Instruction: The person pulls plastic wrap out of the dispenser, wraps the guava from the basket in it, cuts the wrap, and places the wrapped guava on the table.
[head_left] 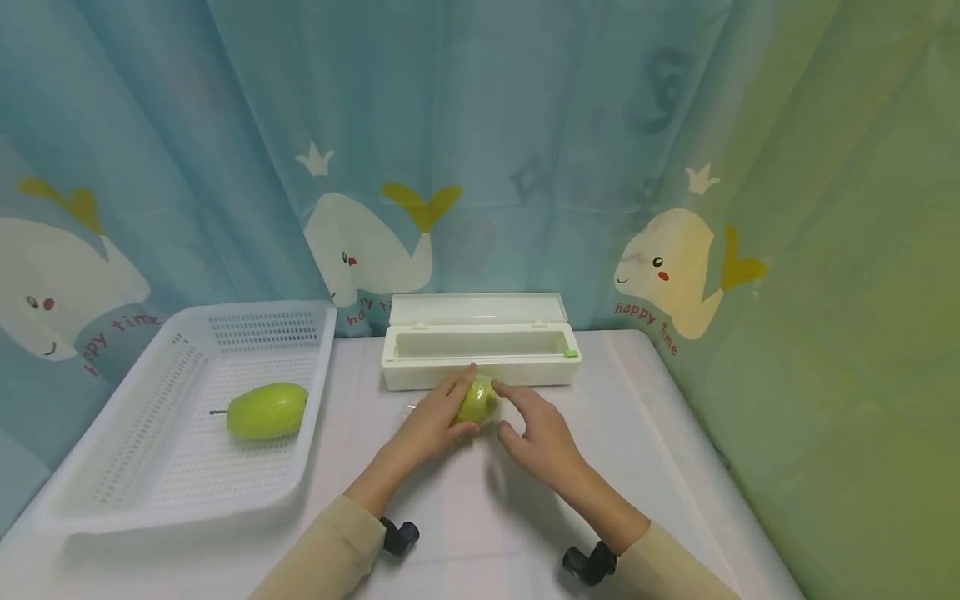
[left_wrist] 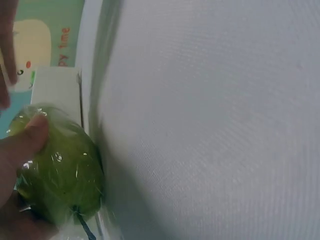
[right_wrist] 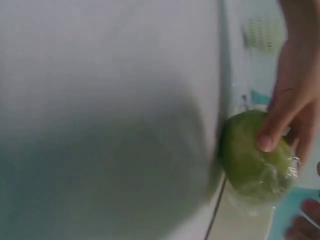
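Observation:
A green pear in clear plastic film is held by my left hand just in front of a white box. In the left wrist view the thumb lies across the wrapped pear, and its dark stem points down. Film bunches and shines at one end of the pear in the right wrist view. My right hand is on the pear's right side, index finger and thumb spread and loosely bent. Its fingers appear apart from the pear in the right wrist view, with nothing between them.
The long white box stands behind the hands with its lid raised and a green slider at its right end. To the left, a white plastic basket holds another green pear. A whale-print curtain hangs behind.

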